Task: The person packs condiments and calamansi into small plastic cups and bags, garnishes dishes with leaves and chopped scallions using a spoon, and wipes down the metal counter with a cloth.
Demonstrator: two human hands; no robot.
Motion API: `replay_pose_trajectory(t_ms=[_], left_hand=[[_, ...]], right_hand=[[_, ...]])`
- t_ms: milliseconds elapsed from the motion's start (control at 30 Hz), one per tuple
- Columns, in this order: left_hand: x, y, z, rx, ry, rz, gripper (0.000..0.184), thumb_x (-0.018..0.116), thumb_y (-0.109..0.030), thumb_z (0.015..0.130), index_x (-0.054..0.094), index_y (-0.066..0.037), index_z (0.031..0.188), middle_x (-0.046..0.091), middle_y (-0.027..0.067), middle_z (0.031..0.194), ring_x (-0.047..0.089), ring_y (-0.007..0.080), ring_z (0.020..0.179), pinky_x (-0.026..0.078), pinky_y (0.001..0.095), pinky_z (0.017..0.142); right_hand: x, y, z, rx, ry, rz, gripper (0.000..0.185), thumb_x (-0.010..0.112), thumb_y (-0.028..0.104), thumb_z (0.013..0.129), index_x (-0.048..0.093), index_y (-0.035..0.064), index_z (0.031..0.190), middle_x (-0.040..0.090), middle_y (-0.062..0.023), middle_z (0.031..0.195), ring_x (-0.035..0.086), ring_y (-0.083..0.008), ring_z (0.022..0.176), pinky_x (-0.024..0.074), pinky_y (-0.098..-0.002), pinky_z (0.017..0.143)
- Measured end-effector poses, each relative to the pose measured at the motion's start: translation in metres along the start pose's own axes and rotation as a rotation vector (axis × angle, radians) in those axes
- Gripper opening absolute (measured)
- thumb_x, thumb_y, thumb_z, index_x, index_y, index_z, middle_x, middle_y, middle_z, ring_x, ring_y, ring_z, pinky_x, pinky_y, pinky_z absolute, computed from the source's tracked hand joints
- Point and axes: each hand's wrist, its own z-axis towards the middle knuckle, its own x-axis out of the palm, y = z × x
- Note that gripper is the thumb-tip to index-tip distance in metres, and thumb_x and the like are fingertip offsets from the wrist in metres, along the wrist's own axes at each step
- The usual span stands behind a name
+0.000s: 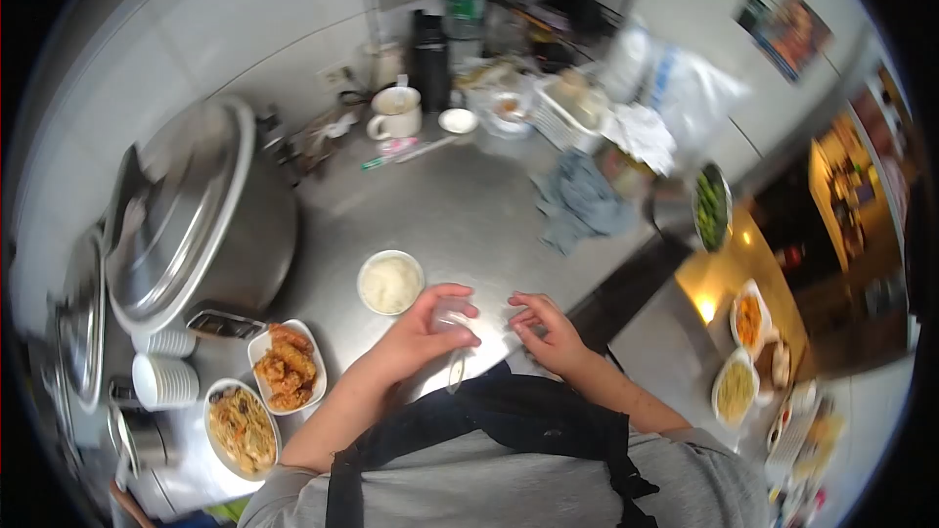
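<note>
My left hand [440, 318] is curled around a small clear plastic item [452, 309], blurred, above the front edge of the steel counter [421, 205]. Just up and left of it stands a white bowl of rice [390, 283]. To the right, my right hand [543, 328] hovers with its fingers curved and apart, touching nothing that I can see. A thin pale loop [456, 372] hangs below my left hand, near the black apron [489, 416].
Left are a large steel pot [210, 225], stacked white cups [164, 381], fried chicken [286, 368] and a noodle dish [243, 430]. A mug [396, 115], a white basket [567, 117] and a grey-blue cloth [582, 200] stand behind. Dishes line the right side.
</note>
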Motion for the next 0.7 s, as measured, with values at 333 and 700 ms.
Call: replay_pose_trajectory(t_ms=[333,700], left_hand=[[0.100,0.081,0.026,-0.477,0.805,0.025,0.083,0.069,-0.022,0.085,0.017,-0.015,0.149,0.058,0.0052,0.107,0.061,0.0135,0.082,0.051,0.0308,0.077],[0.251,0.122,-0.011,-0.643,1.003,0.204,0.056,0.049,-0.031,0.097,0.029,-0.013,0.146,0.052,0.0089,0.129,0.053,0.0152,0.099,0.047,0.0349,0.088]], right_hand=[[-0.010,0.072,-0.162,-0.017,-0.340,-0.156,0.026,0.067,0.013,0.085,0.061,0.0064,0.110,0.059,-0.0077,0.103,0.061,-0.0155,0.081,0.0498,-0.0265,0.073],[-0.030,0.109,-0.361,0.275,-0.859,0.505,0.015,0.067,0.009,0.087,0.055,0.0064,0.094,0.061,0.0005,0.087,0.056,-0.0071,0.079,0.0465,-0.0219,0.072]])
